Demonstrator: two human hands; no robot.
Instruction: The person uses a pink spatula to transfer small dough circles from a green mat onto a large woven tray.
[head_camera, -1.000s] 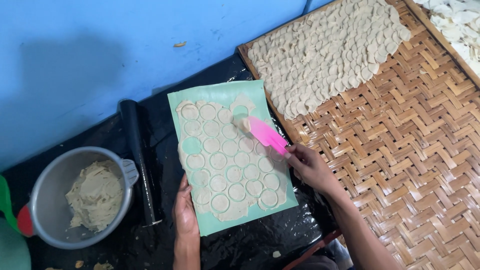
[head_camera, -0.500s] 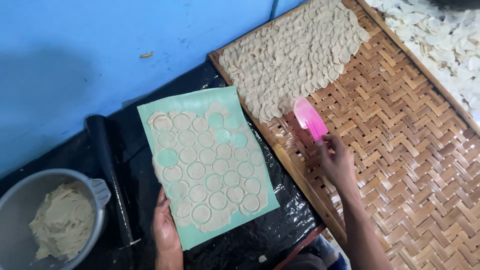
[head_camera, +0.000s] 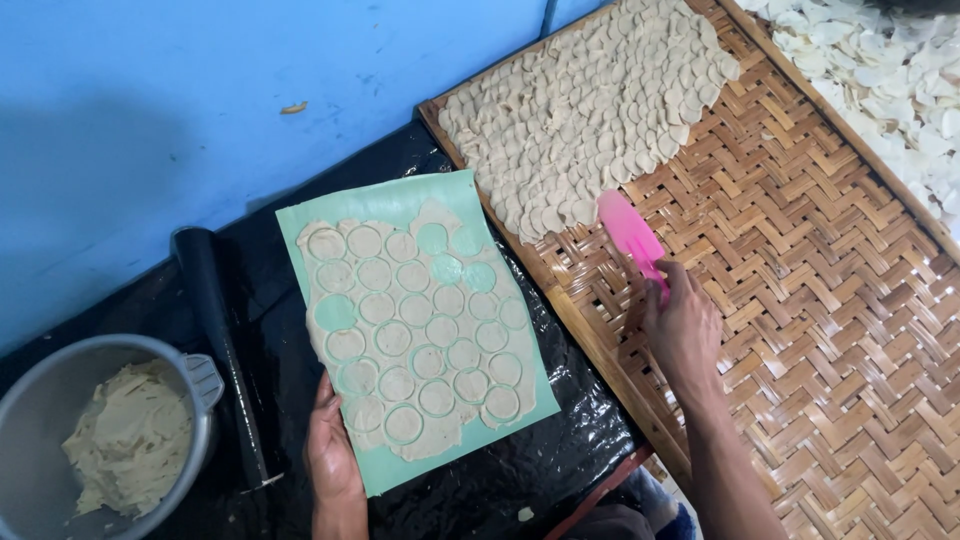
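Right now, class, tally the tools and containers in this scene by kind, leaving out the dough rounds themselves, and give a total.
Pink spatula: 1
Green mat: 1
Black rolling pin: 1
Grey bowl of dough: 1
Woven bamboo trays: 2, the near one and the far one
Total: 6

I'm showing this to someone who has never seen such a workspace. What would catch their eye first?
Probably the bright pink spatula in the right hand, its blade on the woven bamboo tray beside rows of pale dough discs. Next, the green mat at centre on black plastic, covered with rolled dough cut into circles, the left hand on its near edge. At lower left sits a grey bowl of dough.
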